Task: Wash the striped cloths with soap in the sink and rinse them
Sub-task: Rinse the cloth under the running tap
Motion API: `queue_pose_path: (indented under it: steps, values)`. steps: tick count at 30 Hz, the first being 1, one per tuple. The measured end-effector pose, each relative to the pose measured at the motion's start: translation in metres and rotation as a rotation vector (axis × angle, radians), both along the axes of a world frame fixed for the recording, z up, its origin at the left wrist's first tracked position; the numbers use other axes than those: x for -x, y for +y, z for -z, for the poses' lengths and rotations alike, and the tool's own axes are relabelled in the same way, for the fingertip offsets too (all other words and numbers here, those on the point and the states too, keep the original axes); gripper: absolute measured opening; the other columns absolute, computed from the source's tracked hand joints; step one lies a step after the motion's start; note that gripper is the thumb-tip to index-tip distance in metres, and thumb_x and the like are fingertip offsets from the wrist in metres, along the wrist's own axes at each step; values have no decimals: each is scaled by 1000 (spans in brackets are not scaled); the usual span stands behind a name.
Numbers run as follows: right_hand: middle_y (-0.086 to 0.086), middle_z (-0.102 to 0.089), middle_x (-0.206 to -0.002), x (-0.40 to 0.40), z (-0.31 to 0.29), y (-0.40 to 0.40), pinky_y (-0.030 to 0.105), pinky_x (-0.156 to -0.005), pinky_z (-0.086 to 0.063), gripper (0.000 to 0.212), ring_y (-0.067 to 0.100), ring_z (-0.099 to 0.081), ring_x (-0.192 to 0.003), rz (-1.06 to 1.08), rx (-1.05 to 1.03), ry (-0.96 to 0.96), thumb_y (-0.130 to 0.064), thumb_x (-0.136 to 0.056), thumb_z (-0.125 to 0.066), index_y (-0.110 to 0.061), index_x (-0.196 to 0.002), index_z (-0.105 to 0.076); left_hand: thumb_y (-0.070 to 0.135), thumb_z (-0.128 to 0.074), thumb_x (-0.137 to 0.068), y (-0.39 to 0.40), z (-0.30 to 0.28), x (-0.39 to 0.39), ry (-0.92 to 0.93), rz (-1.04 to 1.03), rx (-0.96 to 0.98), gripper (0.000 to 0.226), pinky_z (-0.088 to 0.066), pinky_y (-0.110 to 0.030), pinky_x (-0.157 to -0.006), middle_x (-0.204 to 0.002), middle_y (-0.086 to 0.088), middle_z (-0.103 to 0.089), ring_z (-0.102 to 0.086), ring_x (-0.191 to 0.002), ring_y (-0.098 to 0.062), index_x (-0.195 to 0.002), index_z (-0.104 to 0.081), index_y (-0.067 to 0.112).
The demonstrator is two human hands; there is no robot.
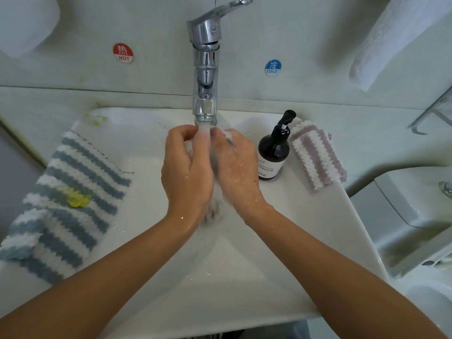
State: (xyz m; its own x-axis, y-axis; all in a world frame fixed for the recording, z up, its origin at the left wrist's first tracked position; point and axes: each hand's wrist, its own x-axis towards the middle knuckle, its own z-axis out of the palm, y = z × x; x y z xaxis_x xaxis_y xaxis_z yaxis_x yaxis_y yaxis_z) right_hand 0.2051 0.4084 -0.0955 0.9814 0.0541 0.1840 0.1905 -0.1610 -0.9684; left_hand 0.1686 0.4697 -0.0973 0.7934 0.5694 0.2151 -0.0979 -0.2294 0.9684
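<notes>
Water runs from the chrome tap (205, 69) onto a wet grey-and-white striped cloth (212, 209) that both hands hold bunched between them over the white sink (244, 265). My left hand (187, 172) grips its left side, my right hand (237, 172) grips its right side; most of the cloth is hidden between the palms. A blue-and-white striped cloth (66, 204) with a yellow stain lies over the sink's left rim. A pink-and-white striped cloth (318, 157) lies folded on the right rim.
A dark pump bottle of soap (274, 152) stands on the right rim beside my right hand. Red HOT (123, 52) and blue COLD (273, 67) stickers are on the wall. A white towel (396, 40) hangs at upper right. A toilet cistern (420, 204) stands right.
</notes>
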Motion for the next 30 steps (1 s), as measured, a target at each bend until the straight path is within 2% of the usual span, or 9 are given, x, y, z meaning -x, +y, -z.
queue_pose_path:
  steps: [3,7,12,17,22,24,26,28,30]
  values:
    - [-7,-45,-57,-1,2,-2,34,-58,-37,39,13,-43,-57,19,-60,18,-31,-99,-49,-22,-61,-48,48,-49,-89,-5,1,3,-20,29,21,16,-52,-25,-79,-92,23,-60,-59,-85,5,-103,-48,39]
    - [-3,-57,-68,-2,1,-5,30,-63,-45,30,11,-54,-65,84,-98,21,-27,-102,-47,-16,-77,-58,53,-46,-90,-5,8,2,41,81,96,20,-57,-42,-80,-88,16,-65,-66,-86,-6,-105,-51,42]
    - [-3,-67,-82,7,3,-1,43,-78,-57,18,14,-66,-80,-36,-46,29,-37,-100,-49,-22,-100,-59,55,-44,-97,-4,4,8,57,85,121,13,-52,-14,-63,-88,31,-62,-64,-80,6,-99,-50,43]
    - [-10,-64,-67,18,2,6,20,-59,-48,34,0,-61,-64,-124,3,81,-49,-97,-49,-20,-83,-58,36,-48,-101,2,6,1,7,-49,174,24,-42,-12,-49,-62,14,-61,-58,-57,1,-79,-52,28]
    - [-19,-54,-57,14,7,7,9,-52,-39,30,-4,-51,-55,-79,82,71,-32,-97,-53,-26,-68,-53,32,-50,-100,0,14,-7,73,-72,154,39,-44,-21,-49,-54,6,-53,-51,-51,-1,-68,-57,10]
    - [-12,-53,-57,12,6,7,14,-52,-39,37,-1,-48,-54,-49,101,109,-32,-98,-51,-22,-63,-53,34,-49,-100,3,13,-10,123,-61,171,39,-53,-30,-59,-60,2,-61,-57,-56,-4,-73,-64,10]
    - [6,-55,-59,11,6,8,32,-56,-43,45,10,-49,-57,-38,72,206,-37,-99,-47,-6,-67,-53,36,-46,-100,5,10,-12,152,-38,226,43,-55,-41,-65,-71,-10,-66,-59,-62,-14,-81,-65,2]
    - [16,-63,-75,13,5,9,43,-64,-50,42,19,-56,-65,-49,72,194,-38,-98,-46,-3,-80,-57,36,-43,-102,6,6,-12,170,-35,322,45,-54,-36,-63,-67,-5,-68,-62,-60,-11,-78,-67,6]
    - [7,-68,-81,15,3,7,42,-72,-55,28,17,-64,-73,-77,58,182,-38,-96,-52,-12,-89,-60,34,-41,-102,9,3,-14,179,-47,419,46,-52,-29,-61,-59,4,-67,-64,-55,-7,-66,-64,18]
